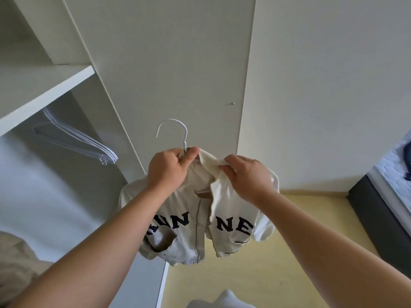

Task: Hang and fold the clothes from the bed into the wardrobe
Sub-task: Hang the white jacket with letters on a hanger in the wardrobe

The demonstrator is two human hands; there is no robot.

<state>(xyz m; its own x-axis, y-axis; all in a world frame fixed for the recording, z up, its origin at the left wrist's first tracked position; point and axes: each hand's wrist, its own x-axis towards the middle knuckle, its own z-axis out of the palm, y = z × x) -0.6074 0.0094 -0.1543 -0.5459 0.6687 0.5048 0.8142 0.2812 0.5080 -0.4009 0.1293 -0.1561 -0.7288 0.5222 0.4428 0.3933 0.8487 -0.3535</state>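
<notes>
Two bare forearms reach up from the bottom corners. The left hand [169,167] closes its fingers around the neck of a white hanger [175,134], just below its thin curved hook. The right hand [246,177] pinches the soft, folded collar [210,164] between thumb and fingertips. Between them hangs the cream jacket [193,221], a matte woven fabric with a front zip lying open, dark block letters across the chest and slanted pocket openings near the hem. It is in the air in front of the wardrobe, not yet on the rail. Below lies smooth pale yellow floor [278,274]. Left, behind a flat white shelf [51,94], a bunch of slim white hangers [84,141] slants inside the open compartment. Beyond stands a plain closed wardrobe door [178,63]. At far right, a quilted mattress [393,170] rests on a dark bed base [373,218].
</notes>
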